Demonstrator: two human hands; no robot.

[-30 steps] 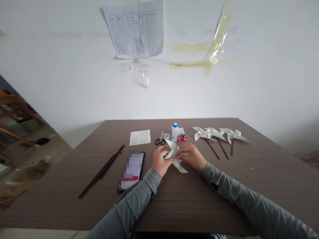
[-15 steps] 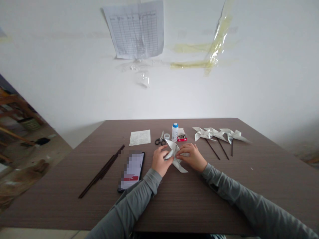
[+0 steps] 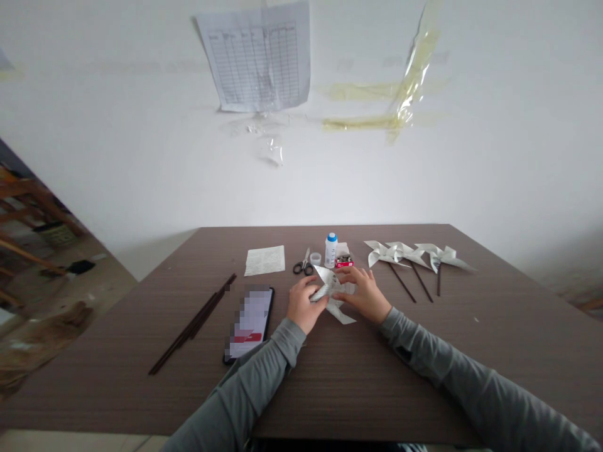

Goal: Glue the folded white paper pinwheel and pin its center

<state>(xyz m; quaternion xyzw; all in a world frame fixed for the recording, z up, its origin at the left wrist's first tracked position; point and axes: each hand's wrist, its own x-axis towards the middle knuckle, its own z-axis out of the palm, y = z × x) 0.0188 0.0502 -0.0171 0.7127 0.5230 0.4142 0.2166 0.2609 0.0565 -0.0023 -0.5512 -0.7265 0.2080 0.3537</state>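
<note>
A white printed-paper pinwheel (image 3: 340, 312) is between my two hands, low over the table; no stick shows on it. My left hand (image 3: 303, 304) pinches its left side, fingers curled round the folded paper. From the right, my right hand (image 3: 365, 295) grips it near the middle, thumb below and fingers above. Just beyond the pinwheel stand a white bottle with a blue cap (image 3: 331, 250), a small red box of metal bits (image 3: 344, 260) and a little clear cup (image 3: 315, 258). Black-handled scissors (image 3: 303, 266) lie left of the cup.
Several paper pinwheels (image 3: 409, 252) on dark sticks lie at the back right. On the left are a bundle of dark sticks (image 3: 193, 323), a phone (image 3: 249, 323) and a paper sheet (image 3: 264, 260). A white wall (image 3: 141, 144) rises behind the table (image 3: 330, 389).
The fingers of my right hand have lifted and spread a little over the pinwheel. My left hand keeps its place, and the objects on the table have not moved.
</note>
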